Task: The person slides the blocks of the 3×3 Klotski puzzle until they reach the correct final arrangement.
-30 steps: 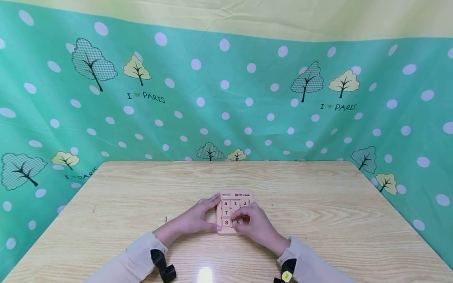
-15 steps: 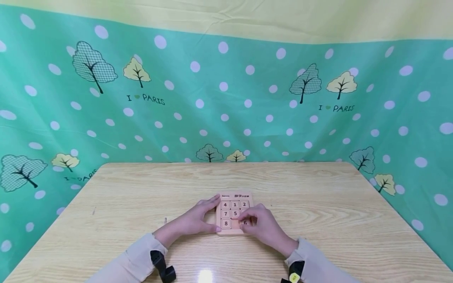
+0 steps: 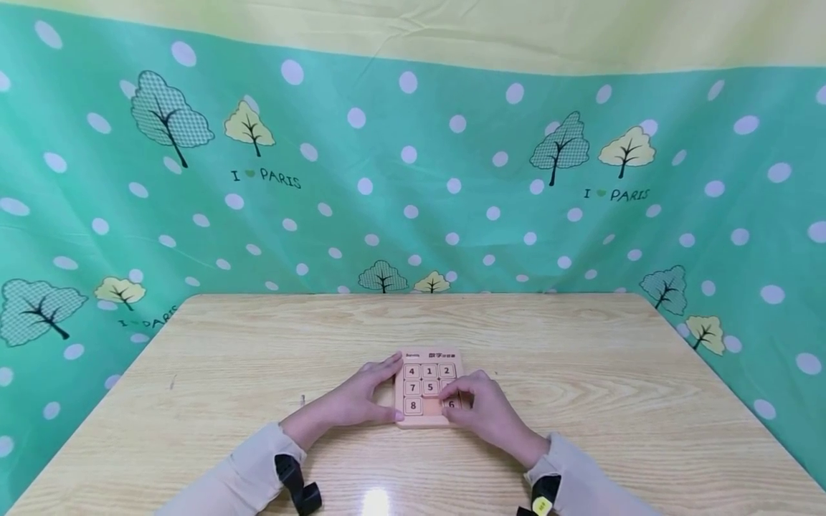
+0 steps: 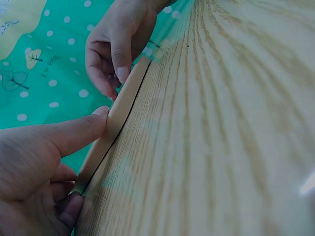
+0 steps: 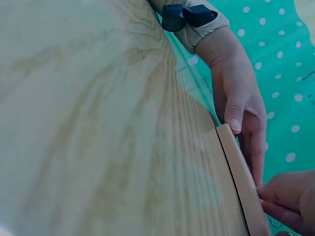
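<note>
A flat, light wooden number sliding puzzle (image 3: 430,423) lies on the table, its numbered square tiles in a frame. The 4, 1 and 2 tiles form its top row. Below them are the 7 tile and the 5 tile (image 3: 430,387); the third tile there is mostly behind my fingers. In the bottom row the 8 tile (image 3: 413,406) sits left of a bare gap. My left hand (image 3: 361,395) grips the frame's left side, thumb at the near corner and fingers at the far one. With thumb and index finger, my right hand (image 3: 484,412) pinches the 6 tile (image 3: 452,405), at the bottom right.
The wood-grain table (image 3: 290,330) spreads around the puzzle. Behind it hangs a green dotted cloth (image 3: 413,186) printed with trees. Black cameras (image 3: 298,486) are strapped to both wrists.
The 6 tile has slid right from the bottom middle slot to the bottom right, and my right hand has moved right with it. The 5 tile is uncovered. My left hand has stayed put.
</note>
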The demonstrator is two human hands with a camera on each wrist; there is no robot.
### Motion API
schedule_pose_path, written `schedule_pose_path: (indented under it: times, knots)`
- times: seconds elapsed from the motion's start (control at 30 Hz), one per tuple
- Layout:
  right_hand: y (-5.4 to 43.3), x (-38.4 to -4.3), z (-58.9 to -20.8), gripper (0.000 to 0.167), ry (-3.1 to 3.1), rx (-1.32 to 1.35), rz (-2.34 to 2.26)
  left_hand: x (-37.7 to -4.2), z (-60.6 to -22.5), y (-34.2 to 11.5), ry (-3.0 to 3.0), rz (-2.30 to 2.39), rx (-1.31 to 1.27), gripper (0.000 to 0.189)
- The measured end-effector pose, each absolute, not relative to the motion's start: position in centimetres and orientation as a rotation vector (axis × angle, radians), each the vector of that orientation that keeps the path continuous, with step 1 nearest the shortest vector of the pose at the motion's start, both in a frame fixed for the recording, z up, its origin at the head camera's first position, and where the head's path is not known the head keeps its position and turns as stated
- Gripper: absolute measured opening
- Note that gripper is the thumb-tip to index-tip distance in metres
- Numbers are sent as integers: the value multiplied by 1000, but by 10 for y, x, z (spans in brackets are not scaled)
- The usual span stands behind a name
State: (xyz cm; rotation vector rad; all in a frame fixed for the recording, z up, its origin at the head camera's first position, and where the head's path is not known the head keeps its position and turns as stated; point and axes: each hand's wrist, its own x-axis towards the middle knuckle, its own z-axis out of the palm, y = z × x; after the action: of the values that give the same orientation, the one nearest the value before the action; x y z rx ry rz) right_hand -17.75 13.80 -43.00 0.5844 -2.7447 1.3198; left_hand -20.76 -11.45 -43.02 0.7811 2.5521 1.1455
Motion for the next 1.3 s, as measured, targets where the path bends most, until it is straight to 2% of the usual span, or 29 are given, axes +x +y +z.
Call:
schedule_pose_path:
  times: [0.27,0.67,1.3]
  knots:
    - [129,-178,-428,19,-2722,593,1456,-207,-429,-116,2550,1144,794,91]
    - [102,-181,-424,23,-2719,745,1520,-206,-428,-116,2539,1145,802,91]
    - [95,-182,-428,24,-2745,706,1503,-206,-427,-116,2547,1142,808,91]
